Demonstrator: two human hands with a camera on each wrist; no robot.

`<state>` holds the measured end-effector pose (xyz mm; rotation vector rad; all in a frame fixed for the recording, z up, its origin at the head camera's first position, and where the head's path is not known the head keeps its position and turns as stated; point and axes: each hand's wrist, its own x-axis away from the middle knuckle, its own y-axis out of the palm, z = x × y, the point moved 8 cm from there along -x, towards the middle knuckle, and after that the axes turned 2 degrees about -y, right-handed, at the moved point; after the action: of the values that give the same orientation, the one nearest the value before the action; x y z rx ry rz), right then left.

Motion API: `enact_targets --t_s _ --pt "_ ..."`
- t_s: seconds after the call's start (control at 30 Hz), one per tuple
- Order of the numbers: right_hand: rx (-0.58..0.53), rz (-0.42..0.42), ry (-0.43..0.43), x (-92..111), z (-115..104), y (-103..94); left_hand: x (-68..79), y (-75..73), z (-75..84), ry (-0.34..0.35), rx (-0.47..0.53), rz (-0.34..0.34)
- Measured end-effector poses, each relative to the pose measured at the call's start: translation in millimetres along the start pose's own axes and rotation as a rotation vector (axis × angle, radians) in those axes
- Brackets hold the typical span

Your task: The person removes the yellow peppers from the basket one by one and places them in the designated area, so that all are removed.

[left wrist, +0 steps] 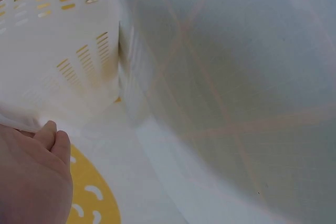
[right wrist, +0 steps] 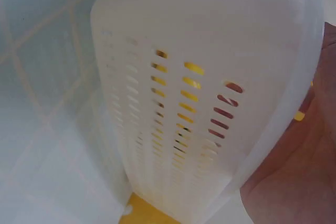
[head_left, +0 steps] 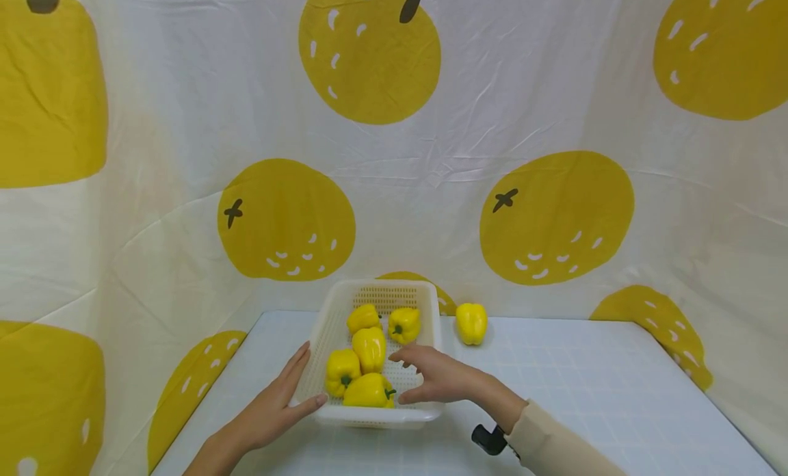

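- Left hand (head_left: 271,404): fingers extended along the left rim of a white perforated plastic basket (head_left: 375,414), thumb apart at the near left corner; touching the rim, not wrapped round it.
- Right hand (head_left: 440,377): above the basket's right side, fingers gently bent, thumb well apart from them, holding nothing.
- Five yellow bell peppers (head_left: 369,349): inside the basket, two toward the far end, one in the middle, two at the near left.
- Single yellow bell pepper (head_left: 471,324): on the pale gridded desk (head_left: 579,387), right of the basket's far end.
- Beige sleeve (head_left: 560,442): on the right arm.
- White fabric (head_left: 431,216) printed with yellow fruit: behind the desk.
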<state>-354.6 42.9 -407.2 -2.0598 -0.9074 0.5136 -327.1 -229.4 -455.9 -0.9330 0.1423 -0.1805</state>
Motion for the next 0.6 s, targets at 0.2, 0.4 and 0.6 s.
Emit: enact_targets --t_s 0.2,0.4,0.6 --pt "0.129 -0.035 0.014 -11.3 -5.5 10.9 0.1 0.6 -1.8 -0.011 0.001 -0.004" --pt "0.234 -0.073 0.069 -22.5 -7.6 19.4 0.5 -0.3 -0.5 -0.011 0.006 0.0" --pt "0.28 -0.127 0.133 -31.5 -2.9 26.5 0.0 -0.9 -0.3 -0.003 0.006 0.001"
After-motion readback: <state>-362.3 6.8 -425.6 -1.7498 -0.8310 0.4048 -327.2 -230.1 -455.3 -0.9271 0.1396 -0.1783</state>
